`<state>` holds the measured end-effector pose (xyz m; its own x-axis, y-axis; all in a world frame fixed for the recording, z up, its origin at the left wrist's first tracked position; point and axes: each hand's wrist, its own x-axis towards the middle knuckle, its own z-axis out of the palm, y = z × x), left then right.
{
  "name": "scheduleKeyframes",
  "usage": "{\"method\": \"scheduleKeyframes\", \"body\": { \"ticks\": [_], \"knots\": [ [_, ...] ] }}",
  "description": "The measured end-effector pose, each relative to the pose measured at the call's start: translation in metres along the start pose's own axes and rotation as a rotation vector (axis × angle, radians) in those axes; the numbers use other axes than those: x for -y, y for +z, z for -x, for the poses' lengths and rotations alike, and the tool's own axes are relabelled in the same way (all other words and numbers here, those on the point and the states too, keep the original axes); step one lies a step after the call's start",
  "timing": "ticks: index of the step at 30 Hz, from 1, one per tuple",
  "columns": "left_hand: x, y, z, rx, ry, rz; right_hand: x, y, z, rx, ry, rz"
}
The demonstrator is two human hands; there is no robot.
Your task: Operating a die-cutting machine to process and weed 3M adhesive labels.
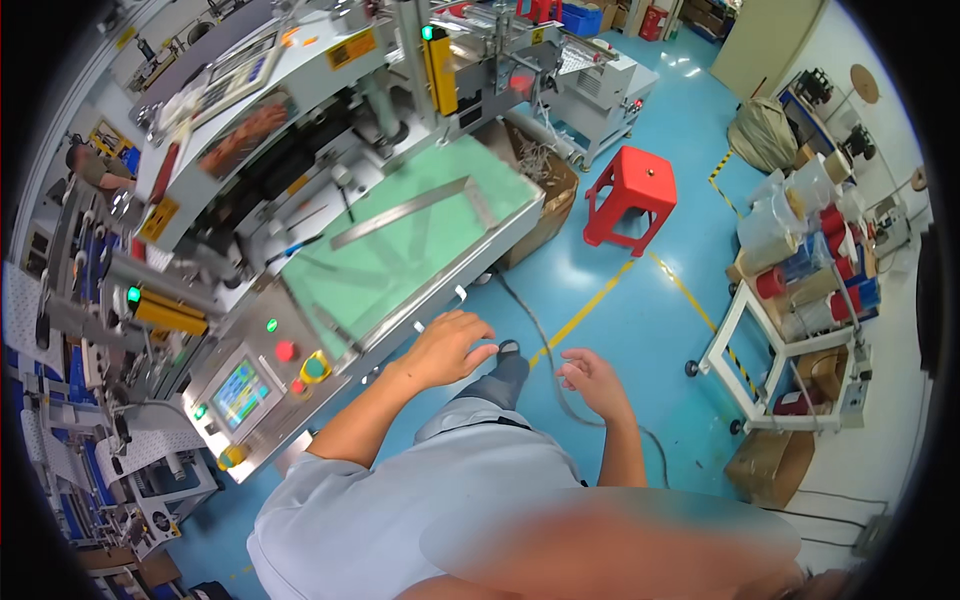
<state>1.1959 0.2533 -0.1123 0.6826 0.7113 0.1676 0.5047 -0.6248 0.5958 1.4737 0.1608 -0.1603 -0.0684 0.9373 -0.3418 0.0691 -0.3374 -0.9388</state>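
Note:
My left hand hangs in front of my body beside the front edge of a machine table, holding nothing, its fingers loosely stretched and its thumb apart. Over the blue floor on the other side, my right hand is loosely bent with the fingers partly apart, and nothing shows in it. A green work mat covers the machine table. On it lies an angled metal square, and a dark, slim tool rests near the mat's left corner.
A control panel with a touchscreen and a red button adjoins the mat. A red stool stands ahead, beside a cardboard box. A cable crosses the floor. At right are a white wheeled frame and stacked tubs.

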Motion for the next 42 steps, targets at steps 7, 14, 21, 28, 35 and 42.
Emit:
{"method": "scheduleKeyframes", "body": {
  "ticks": [7,14,21,28,35,42],
  "knots": [
    [0.017,0.006,-0.17,-0.025,0.024,0.085,0.021,-0.133,-0.098,-0.146,0.165,0.005],
    [0.053,0.015,-0.275,-0.115,-0.101,0.012,0.007,-0.239,-0.198,-0.11,0.272,-0.017],
    [0.08,0.034,-0.348,-0.461,-0.468,-0.191,0.015,-0.36,-0.35,0.137,0.296,0.099],
    [0.065,0.082,-0.337,-0.824,-1.009,-0.718,0.055,-0.468,-0.48,0.242,0.213,0.219],
    [0.058,0.095,-0.344,-0.869,-1.113,-0.743,0.071,-0.457,-0.541,0.379,0.265,0.142],
    [0.063,0.098,-0.34,-0.911,-1.136,-0.778,0.083,-0.386,-0.555,0.697,0.298,0.304]
  ]
}}
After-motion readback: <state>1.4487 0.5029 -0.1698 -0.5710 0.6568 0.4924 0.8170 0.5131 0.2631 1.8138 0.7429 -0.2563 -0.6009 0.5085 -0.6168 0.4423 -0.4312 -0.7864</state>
